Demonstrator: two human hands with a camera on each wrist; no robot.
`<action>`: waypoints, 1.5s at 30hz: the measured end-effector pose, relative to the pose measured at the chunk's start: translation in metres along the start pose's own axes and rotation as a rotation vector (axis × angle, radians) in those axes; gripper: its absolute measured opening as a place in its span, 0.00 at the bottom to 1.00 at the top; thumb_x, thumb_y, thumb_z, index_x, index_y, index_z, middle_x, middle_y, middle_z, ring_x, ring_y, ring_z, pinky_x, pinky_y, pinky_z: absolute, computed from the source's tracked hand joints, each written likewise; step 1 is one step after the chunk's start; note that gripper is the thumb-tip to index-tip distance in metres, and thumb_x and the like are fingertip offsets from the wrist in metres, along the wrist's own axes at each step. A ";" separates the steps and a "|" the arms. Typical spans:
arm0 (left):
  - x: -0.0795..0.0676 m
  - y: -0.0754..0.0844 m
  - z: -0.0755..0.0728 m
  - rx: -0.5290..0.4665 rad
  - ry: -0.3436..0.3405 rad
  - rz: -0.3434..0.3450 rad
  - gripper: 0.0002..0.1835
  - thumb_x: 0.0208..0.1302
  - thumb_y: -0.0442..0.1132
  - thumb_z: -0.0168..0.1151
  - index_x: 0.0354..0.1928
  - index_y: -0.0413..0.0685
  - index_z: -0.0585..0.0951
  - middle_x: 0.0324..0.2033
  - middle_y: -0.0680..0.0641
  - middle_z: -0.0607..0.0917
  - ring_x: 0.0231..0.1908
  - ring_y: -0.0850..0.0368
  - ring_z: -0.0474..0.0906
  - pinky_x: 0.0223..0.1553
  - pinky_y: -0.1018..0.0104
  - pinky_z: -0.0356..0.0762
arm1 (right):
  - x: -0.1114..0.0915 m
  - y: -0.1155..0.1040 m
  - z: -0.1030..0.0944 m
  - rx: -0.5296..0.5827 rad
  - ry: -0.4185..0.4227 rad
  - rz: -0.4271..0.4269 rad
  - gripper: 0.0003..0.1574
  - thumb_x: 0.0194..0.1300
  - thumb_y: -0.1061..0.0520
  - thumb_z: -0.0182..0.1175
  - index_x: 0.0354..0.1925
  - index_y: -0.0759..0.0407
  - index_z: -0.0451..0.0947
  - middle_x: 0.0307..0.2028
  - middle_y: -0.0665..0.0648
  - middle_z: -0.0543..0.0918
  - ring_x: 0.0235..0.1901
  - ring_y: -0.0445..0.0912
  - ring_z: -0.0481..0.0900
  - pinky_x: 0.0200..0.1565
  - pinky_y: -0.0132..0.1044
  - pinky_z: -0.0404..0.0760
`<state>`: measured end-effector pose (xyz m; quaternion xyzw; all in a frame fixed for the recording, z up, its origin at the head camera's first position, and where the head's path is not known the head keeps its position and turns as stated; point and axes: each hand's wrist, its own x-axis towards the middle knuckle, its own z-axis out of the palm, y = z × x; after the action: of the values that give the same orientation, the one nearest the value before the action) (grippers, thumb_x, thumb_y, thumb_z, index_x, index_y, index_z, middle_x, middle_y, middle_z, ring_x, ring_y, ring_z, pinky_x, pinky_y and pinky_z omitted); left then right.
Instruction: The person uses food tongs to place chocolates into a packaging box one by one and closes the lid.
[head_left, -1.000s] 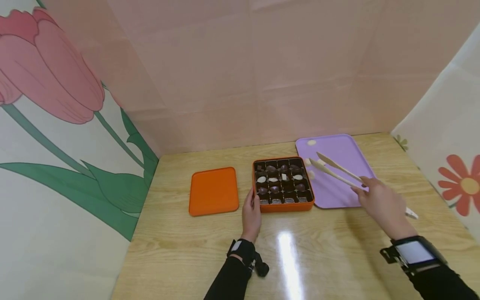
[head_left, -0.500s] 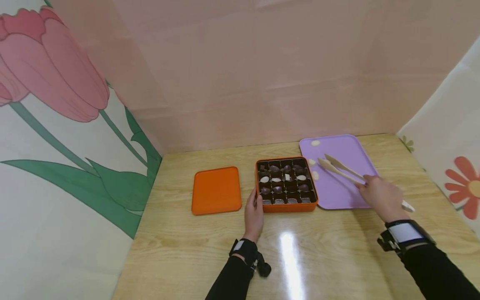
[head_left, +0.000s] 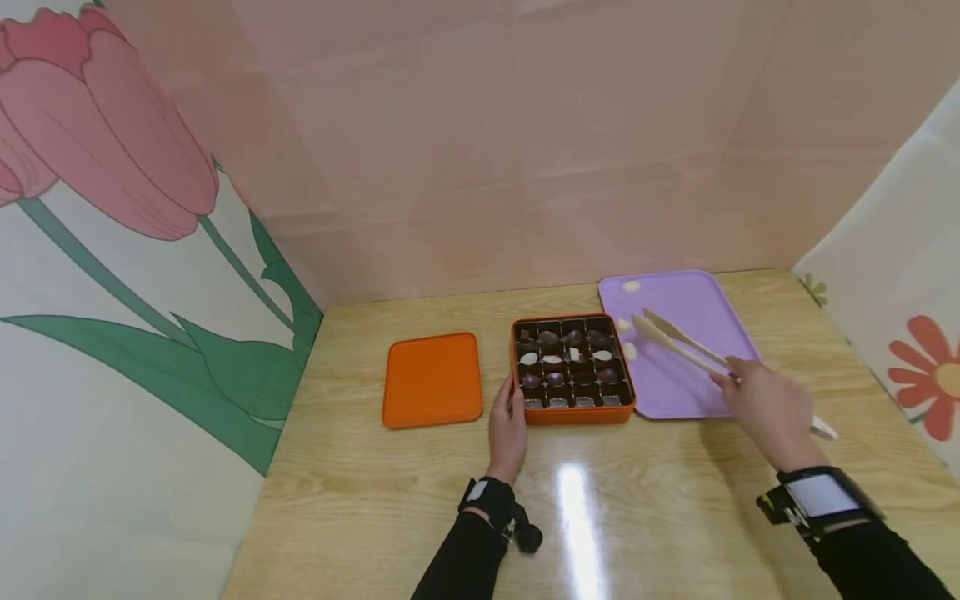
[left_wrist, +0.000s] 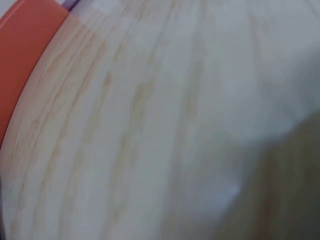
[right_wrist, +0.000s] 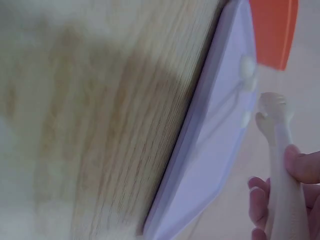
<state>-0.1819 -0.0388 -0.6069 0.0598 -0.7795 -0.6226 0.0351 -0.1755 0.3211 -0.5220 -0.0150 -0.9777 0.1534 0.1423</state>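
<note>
My right hand (head_left: 772, 408) grips a pair of pale tongs (head_left: 678, 340). The tongs' tips hang apart above the purple tray (head_left: 693, 392), near its left edge. Close to them lie two whitish pieces (head_left: 629, 351); another whitish piece (head_left: 632, 286) sits at the far left corner. In the right wrist view, thumb and fingers (right_wrist: 305, 167) hold the tongs. My left hand (head_left: 508, 429) holds the near left corner of an orange box (head_left: 577, 416). Dark and white chocolates (head_left: 551, 360) fill several compartments of its brown insert. The left wrist view does not show the left hand.
An orange square lid (head_left: 432, 380) lies flat on the wooden table (head_left: 337, 500), left of the box. The tray stands against the box's right side. A pinkish cloth wall (head_left: 465, 167) rises behind, with printed panels at both sides.
The right hand and tongs have shifted slightly over the tray, first right, then a little back left. The left hand stays at the box. The whole view has moved slightly.
</note>
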 end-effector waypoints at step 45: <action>0.000 0.001 0.000 0.023 0.022 0.044 0.29 0.74 0.57 0.29 0.71 0.55 0.62 0.64 0.46 0.72 0.50 0.51 0.71 0.54 0.53 0.70 | -0.058 -0.141 0.027 0.078 -0.092 -0.271 0.27 0.57 0.44 0.62 0.49 0.59 0.81 0.36 0.62 0.88 0.18 0.44 0.76 0.13 0.33 0.70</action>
<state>-0.1815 -0.0386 -0.6060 0.0498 -0.7874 -0.6118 0.0566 -0.1259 0.1749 -0.5199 0.1295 -0.9697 0.1711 0.1170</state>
